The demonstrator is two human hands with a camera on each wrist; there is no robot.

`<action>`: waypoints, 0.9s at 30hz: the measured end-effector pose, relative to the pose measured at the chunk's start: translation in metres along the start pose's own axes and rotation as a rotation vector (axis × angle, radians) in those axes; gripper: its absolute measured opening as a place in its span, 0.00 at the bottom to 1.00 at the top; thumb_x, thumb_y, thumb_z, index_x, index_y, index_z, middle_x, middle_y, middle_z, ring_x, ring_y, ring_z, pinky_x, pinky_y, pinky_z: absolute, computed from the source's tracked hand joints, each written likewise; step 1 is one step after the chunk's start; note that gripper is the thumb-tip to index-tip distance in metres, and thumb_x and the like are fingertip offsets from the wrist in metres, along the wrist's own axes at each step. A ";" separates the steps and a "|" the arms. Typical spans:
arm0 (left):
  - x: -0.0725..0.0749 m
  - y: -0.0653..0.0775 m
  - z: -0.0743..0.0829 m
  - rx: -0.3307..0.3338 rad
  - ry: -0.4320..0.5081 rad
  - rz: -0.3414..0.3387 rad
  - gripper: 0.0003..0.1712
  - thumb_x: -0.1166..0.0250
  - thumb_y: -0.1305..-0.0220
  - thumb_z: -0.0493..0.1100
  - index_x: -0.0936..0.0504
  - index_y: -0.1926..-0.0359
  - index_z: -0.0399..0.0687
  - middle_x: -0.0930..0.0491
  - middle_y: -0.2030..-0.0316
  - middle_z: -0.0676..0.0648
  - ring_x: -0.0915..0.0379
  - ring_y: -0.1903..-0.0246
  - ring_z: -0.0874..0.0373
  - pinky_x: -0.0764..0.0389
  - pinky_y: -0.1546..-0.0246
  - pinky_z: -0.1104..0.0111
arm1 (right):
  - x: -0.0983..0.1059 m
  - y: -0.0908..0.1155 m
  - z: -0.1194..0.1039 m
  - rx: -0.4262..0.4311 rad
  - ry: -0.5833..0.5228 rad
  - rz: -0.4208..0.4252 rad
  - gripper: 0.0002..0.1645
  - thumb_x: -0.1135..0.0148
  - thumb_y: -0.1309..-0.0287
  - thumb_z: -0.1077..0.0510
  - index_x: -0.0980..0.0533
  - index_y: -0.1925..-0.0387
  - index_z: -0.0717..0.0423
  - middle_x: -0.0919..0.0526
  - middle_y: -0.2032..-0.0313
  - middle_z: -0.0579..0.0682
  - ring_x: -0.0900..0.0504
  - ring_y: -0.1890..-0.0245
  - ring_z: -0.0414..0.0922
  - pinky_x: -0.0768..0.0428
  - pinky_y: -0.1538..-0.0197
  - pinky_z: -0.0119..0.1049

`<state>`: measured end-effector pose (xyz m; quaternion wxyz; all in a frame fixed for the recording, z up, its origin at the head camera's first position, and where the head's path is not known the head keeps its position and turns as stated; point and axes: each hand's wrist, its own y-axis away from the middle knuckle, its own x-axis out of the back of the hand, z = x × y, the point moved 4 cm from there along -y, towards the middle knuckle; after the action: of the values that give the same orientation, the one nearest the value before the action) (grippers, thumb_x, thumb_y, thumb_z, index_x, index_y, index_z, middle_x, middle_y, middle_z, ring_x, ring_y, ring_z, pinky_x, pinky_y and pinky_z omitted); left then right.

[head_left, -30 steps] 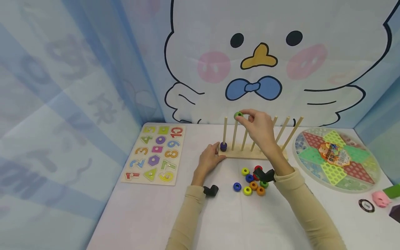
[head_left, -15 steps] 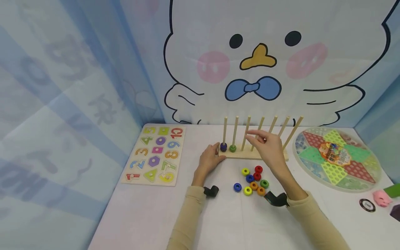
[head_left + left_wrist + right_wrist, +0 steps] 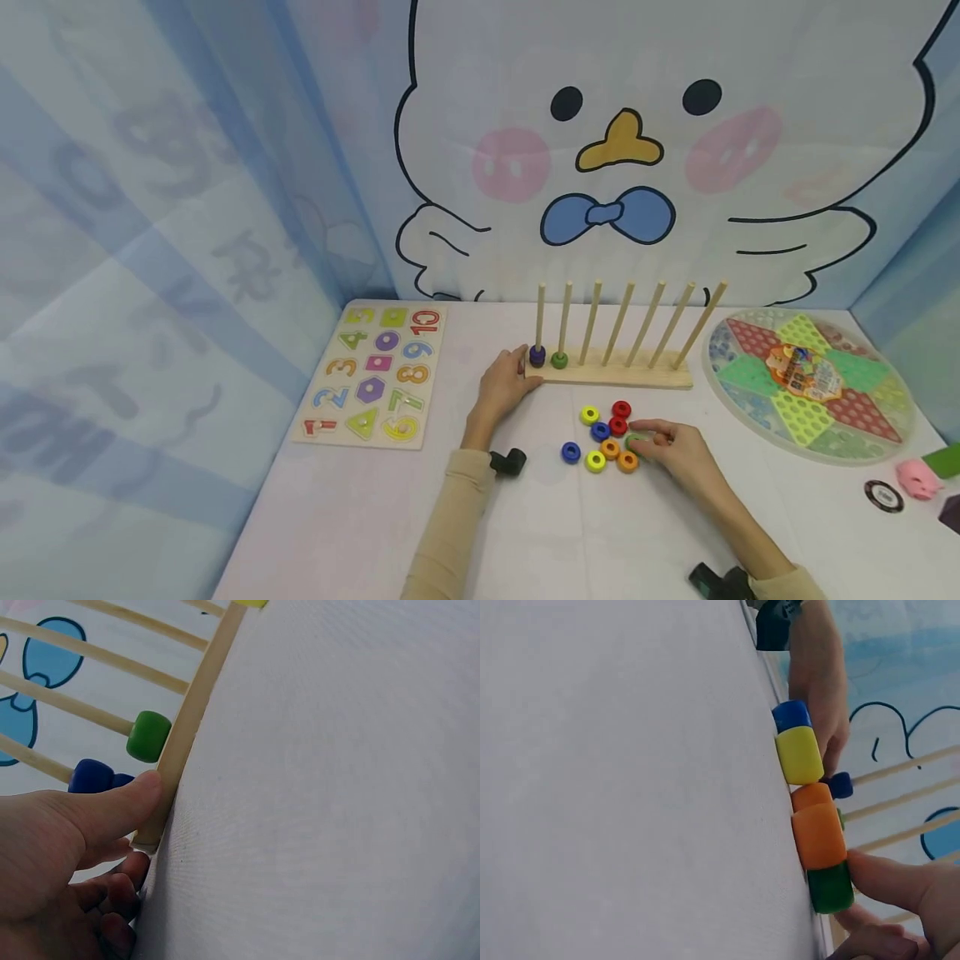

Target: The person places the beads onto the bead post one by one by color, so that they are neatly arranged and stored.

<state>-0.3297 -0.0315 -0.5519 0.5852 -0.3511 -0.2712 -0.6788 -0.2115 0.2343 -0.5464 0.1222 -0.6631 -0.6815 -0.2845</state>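
Observation:
The left hand (image 3: 501, 387) holds the left end of a wooden peg stand (image 3: 615, 377), its thumb (image 3: 124, 802) along the base in the left wrist view. Dark blue rings (image 3: 537, 356) sit low on the leftmost peg, and one green ring (image 3: 559, 360) is at the foot of the second. In front of the stand, the right hand (image 3: 678, 454) pinches another green ring (image 3: 830, 887) between thumb and fingers at the edge of a loose group. Around it lie orange rings (image 3: 627, 462), red rings (image 3: 621, 409), yellow rings (image 3: 596, 462) and blue rings (image 3: 571, 452).
A number and shape puzzle board (image 3: 370, 375) lies to the left. On the right are a round patterned game board (image 3: 810, 385), a black-and-white disc (image 3: 883, 496) and a pink pig figure (image 3: 918, 480). A printed curtain (image 3: 615, 67) hangs behind the white table (image 3: 360, 525).
The right hand lowered a green ring onto the second peg, let it go, and came down to the loose rings, where it took another green one. The left hand stayed at the stand.

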 end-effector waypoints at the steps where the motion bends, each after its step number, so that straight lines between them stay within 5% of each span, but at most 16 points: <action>1: -0.001 0.001 0.000 0.000 0.002 -0.003 0.39 0.30 0.44 0.54 0.31 0.34 0.45 0.31 0.70 0.53 0.37 0.74 0.61 0.37 0.74 0.71 | 0.000 0.002 0.004 -0.008 0.001 -0.005 0.30 0.32 0.47 0.44 0.21 0.49 0.60 0.40 0.83 0.44 0.43 0.83 0.38 0.42 0.79 0.33; 10: -0.002 0.001 -0.001 0.002 -0.006 -0.001 0.40 0.30 0.44 0.54 0.31 0.34 0.46 0.32 0.70 0.53 0.37 0.74 0.61 0.37 0.74 0.71 | -0.002 0.008 0.009 0.118 0.142 0.104 0.27 0.35 0.44 0.42 0.19 0.53 0.59 0.39 0.84 0.44 0.43 0.84 0.38 0.43 0.80 0.32; 19: -0.002 0.002 0.000 0.020 0.011 -0.008 0.39 0.30 0.44 0.53 0.31 0.34 0.46 0.32 0.70 0.53 0.37 0.74 0.61 0.37 0.74 0.71 | -0.001 0.008 0.013 0.039 0.090 0.089 0.30 0.32 0.47 0.42 0.20 0.51 0.60 0.39 0.83 0.44 0.42 0.83 0.38 0.43 0.79 0.33; 23: -0.003 0.001 0.000 0.009 0.010 -0.008 0.39 0.30 0.44 0.54 0.31 0.34 0.46 0.32 0.70 0.53 0.37 0.74 0.61 0.37 0.74 0.71 | 0.004 0.010 0.003 0.140 0.147 0.190 0.28 0.34 0.46 0.41 0.19 0.53 0.59 0.40 0.84 0.44 0.44 0.85 0.38 0.43 0.82 0.31; 27: -0.002 0.000 0.001 0.012 0.003 -0.001 0.39 0.31 0.44 0.54 0.31 0.34 0.47 0.32 0.70 0.53 0.37 0.74 0.61 0.37 0.74 0.71 | 0.017 0.012 -0.041 0.312 0.159 0.308 0.24 0.33 0.45 0.44 0.19 0.55 0.57 0.40 0.83 0.46 0.45 0.85 0.38 0.44 0.84 0.32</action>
<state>-0.3296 -0.0298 -0.5533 0.5872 -0.3467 -0.2746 -0.6779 -0.2106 0.2257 -0.5009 0.3185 -0.7078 -0.5962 -0.2051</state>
